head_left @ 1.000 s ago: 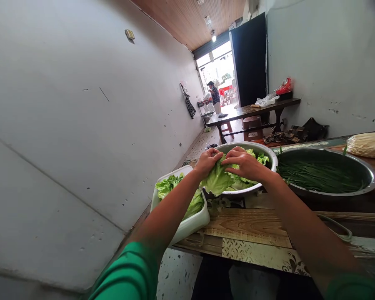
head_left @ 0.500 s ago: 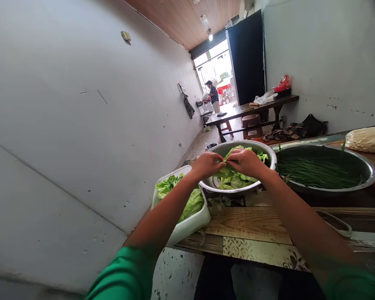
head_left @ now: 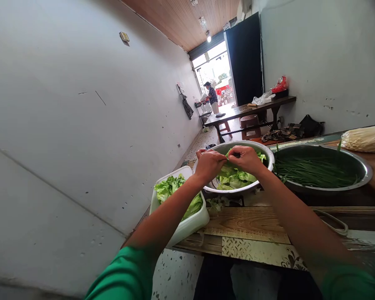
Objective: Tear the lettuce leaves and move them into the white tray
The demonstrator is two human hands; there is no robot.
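Over a round metal basin [head_left: 270, 160] my left hand [head_left: 210, 161] and my right hand [head_left: 245, 159] are close together, each closed on a green lettuce leaf [head_left: 228, 168] between them. The fingertips pinch it, and part of the leaf is hidden behind the hands. More torn lettuce [head_left: 237, 181] lies in the basin below. Left of the basin, partly behind my left forearm, stands a white plastic tub [head_left: 187, 227] with lettuce leaves [head_left: 170, 187] in it.
Right of the basin is a second metal basin [head_left: 367, 173] with long green chives [head_left: 318, 168] in it. A bag of pale noodles [head_left: 365, 139] lies at the far right. Lettuce scraps [head_left: 217, 204] rest on the patterned tabletop [head_left: 253, 223]. Farther off, a person [head_left: 212, 98] stands near the doorway.
My left hand has turned a little, with its fingers now farther left and the back of the hand more in view. My right fingers have curled more. The leaf stays between both hands.
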